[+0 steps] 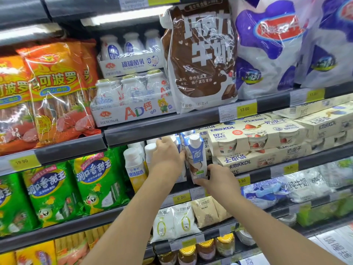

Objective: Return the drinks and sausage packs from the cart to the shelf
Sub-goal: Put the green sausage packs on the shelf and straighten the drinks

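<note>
Blue-and-white drink carton (pixel 196 159) goes onto the middle shelf (pixel 191 190), steadied by both hands.

Nearest, two bare forearms reach up and in. The right hand (pixel 219 178) has its fingers (pixel 200 182) clamped round the carton's base, while the left hand (pixel 168 155) presses its upper left side, its fingers hidden behind the pack, so their exact grip cannot be told. The carton stands nearly upright at the shelf's front, touching matching cartons (pixel 179 142) behind it, with white-capped bottles (pixel 133 165) just beside on the left and boxed yoghurt packs (pixel 254 138) on the right. The slot looks tight: pushing it in at a tilt could topple a neighbouring bottle, and letting go before the base sits flat could tip the carton forward off the edge. No cart or held sausage pack shows.
</note>
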